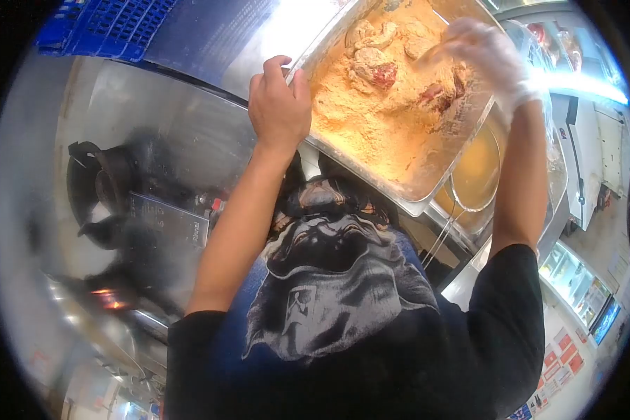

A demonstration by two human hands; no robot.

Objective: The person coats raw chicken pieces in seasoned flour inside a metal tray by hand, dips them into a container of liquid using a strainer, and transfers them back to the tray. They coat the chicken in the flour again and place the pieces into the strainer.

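A deep metal tray [365, 171] holds orange-tinted flour [367, 136]. Several pieces of raw meat [379, 72] lie in it, some thickly coated, others with red flesh showing. My left hand [280, 105] is bare and closed on the tray's left rim, fingers curled over the edge. My right hand [488, 56], in a clear glove, reaches over the tray's right side close to the meat. Motion blurs its fingers, so whether they grip a piece cannot be made out.
Right of the tray, a wire strainer [498, 175] rests at a container of yellowish liquid [477, 157]. A blue plastic crate [112, 28] stands at upper left. Black cookware [105, 185] is at far left. A wrapped bag [556, 45] with reddish contents sits at upper right.
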